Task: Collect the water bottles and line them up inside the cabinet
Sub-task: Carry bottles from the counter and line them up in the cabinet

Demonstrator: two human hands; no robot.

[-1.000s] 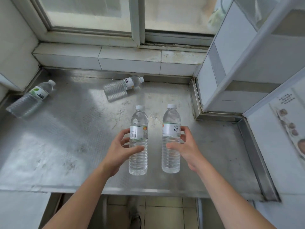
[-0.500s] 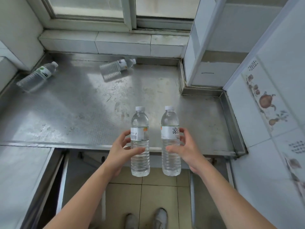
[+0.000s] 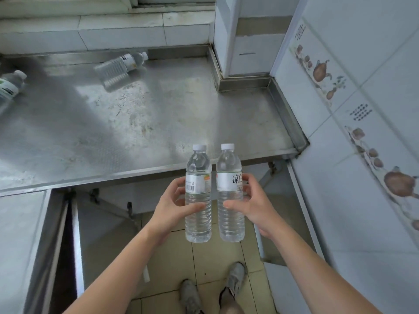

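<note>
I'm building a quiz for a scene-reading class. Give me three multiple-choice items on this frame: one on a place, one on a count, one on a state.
1. Where does the bottle with the black-and-white label lie?
A. on the floor tiles
B. on the steel counter near the back ledge
C. inside the cabinet

2. How many water bottles are visible?
A. two
B. three
C. four

3. How are the two held bottles oriented?
A. upright, caps up
B. lying flat
C. upside down

Answers:
1 B: it lies on its side on the steel counter.
2 C: two are held, and one more lies at the counter's left edge.
3 A: the left hand and right hand hold the barcode-label bottle and the Chinese-label bottle with white caps up.
</note>
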